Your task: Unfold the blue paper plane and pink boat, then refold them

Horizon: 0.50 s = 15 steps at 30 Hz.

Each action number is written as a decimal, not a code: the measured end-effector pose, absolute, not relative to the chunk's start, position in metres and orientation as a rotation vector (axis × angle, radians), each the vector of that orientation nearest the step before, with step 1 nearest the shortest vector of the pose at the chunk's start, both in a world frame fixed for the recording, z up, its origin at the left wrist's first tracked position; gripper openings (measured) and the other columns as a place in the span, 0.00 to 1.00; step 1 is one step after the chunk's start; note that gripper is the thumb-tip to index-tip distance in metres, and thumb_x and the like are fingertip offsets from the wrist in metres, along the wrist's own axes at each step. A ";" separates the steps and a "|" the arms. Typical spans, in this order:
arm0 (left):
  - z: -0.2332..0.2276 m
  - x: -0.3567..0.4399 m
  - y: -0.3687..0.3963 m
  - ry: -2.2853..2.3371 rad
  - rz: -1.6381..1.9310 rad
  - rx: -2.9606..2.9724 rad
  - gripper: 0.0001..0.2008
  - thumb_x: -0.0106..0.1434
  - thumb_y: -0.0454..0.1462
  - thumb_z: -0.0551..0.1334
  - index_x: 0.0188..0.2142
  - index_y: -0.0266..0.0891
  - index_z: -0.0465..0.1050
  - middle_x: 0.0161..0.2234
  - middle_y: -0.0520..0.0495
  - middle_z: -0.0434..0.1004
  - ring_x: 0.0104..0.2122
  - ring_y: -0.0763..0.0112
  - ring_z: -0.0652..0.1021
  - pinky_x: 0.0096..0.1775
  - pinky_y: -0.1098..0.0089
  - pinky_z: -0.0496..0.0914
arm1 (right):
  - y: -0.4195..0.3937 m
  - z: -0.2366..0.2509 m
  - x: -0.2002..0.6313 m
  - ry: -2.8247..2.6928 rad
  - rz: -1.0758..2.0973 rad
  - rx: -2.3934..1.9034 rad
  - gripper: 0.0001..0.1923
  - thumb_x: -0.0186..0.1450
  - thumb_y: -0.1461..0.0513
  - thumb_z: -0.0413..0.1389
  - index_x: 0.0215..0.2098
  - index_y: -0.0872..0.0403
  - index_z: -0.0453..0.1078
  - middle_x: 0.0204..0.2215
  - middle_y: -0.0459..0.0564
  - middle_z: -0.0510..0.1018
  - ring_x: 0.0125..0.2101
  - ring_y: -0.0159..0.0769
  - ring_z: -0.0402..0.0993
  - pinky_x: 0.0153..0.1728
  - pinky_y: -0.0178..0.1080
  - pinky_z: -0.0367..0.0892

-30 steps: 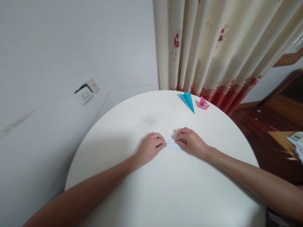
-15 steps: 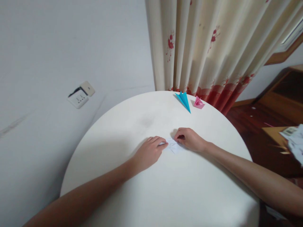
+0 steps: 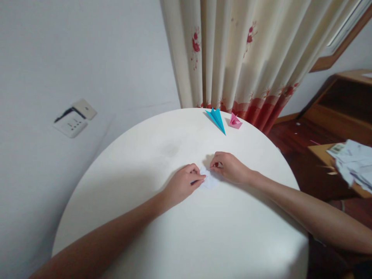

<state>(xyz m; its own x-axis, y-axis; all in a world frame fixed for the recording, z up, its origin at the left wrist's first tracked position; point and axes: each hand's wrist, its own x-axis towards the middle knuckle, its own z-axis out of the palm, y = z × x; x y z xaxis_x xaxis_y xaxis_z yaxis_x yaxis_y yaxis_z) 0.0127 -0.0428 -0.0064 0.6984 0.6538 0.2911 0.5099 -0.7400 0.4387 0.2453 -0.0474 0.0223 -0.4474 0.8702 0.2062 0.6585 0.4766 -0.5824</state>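
Note:
A small folded piece of white paper (image 3: 209,181) lies on the white round table (image 3: 221,228) between my hands. My left hand (image 3: 186,181) pinches its left edge between thumb and fingers. At the paper's upper right edge, my right hand (image 3: 228,166) closes in a pinch, thumb against fingertips. Creases show faintly on the paper, and its outer edges are partly hidden by my fingers. Farther back on the table rest a blue paper plane (image 3: 217,120) and a pink folded paper piece (image 3: 235,121).
A cream curtain (image 3: 238,58) with red flowers hangs right behind the table. On the wall at left is a socket plate (image 3: 71,124). Right of the table, a stack of papers (image 3: 353,159) lies on a low box, with a wooden cabinet (image 3: 334,112) beyond.
The view has shifted slightly to the right. My left fingers have curled from lying on the paper into a pinch. The paper looks narrower, its right part drawn up near my right fingertips.

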 end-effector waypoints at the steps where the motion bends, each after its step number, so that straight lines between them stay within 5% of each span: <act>1: -0.007 0.014 -0.045 0.932 0.636 2.558 0.08 0.67 0.36 0.62 0.40 0.43 0.82 0.36 0.49 0.75 0.35 0.72 0.75 0.38 0.72 0.69 | -0.050 0.025 0.245 -2.260 0.545 -1.272 0.04 0.63 0.68 0.60 0.33 0.54 0.77 0.31 0.49 0.75 0.33 0.34 0.71 0.35 0.34 0.63; 15: 0.004 0.023 -0.053 1.036 0.573 2.421 0.07 0.65 0.35 0.64 0.37 0.43 0.83 0.32 0.50 0.79 0.29 0.74 0.76 0.30 0.75 0.67 | -0.058 0.017 0.234 -2.275 0.668 -1.564 0.05 0.62 0.64 0.60 0.28 0.52 0.76 0.26 0.46 0.79 0.27 0.34 0.71 0.29 0.35 0.59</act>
